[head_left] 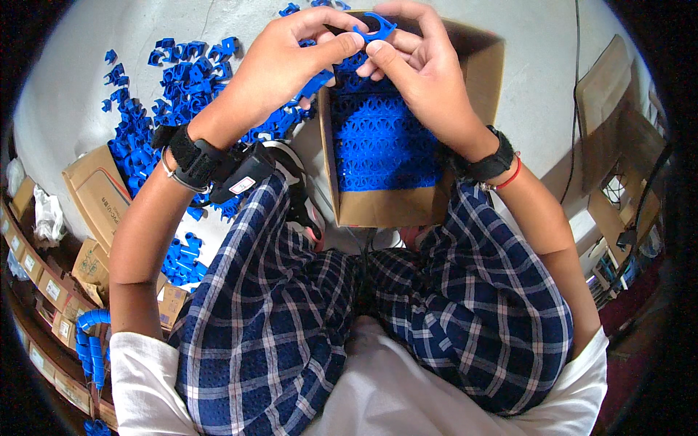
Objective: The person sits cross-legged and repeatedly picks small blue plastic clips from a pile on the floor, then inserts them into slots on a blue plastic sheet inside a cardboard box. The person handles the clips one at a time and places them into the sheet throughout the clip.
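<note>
Over the far end of an open cardboard box [392, 208], a curved blue plastic pipe clip [382, 30] is held between both hands. The thumb and fingers of my left hand [291, 58] pinch its left side. My right hand [425, 69] grips it from the right, thumb below it. Another blue clip [314, 84] shows under my left hand's lower fingers; whether they hold it I cannot tell. Inside the box, blue clips [389, 142] stand in neat, tightly packed rows.
A loose pile of blue clips [185, 83] covers the floor to the left. Beside it lean cardboard pieces [98, 189], with shelved boxes [54, 291] at the far left. My plaid-covered legs flank the box's near end. A dark cable [574, 109] runs along the right.
</note>
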